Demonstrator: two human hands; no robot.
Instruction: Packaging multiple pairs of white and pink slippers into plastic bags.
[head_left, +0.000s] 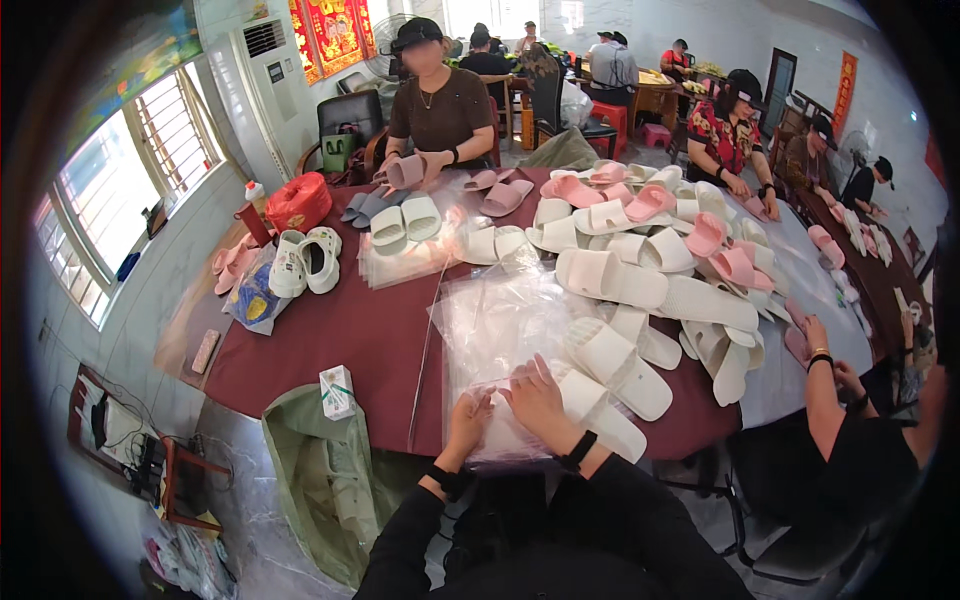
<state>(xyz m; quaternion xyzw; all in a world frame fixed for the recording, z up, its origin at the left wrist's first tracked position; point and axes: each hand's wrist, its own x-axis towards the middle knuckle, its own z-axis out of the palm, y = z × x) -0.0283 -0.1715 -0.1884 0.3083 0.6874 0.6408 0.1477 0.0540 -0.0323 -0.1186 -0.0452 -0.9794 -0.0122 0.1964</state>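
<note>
A stack of clear plastic bags [490, 325] lies on the table edge right in front of me. My left hand [467, 420] is closed, its fingertips pinching the edge of a bag on this stack. Beside it my right hand [538, 402] rests on the plastic with fingers stretched out and nothing in its grip. Close to the right hand lies a white slide slipper [602, 415], with another white slipper [618, 370] just beyond. Both wrists wear black bands.
A large heap of white and pink slippers [650, 250] covers the table's right part. White clogs [320, 258], a red bag [298, 203] and a small white box [338, 392] sit to the left. Across the table a person [435, 110] handles a pink slipper; other people work at right.
</note>
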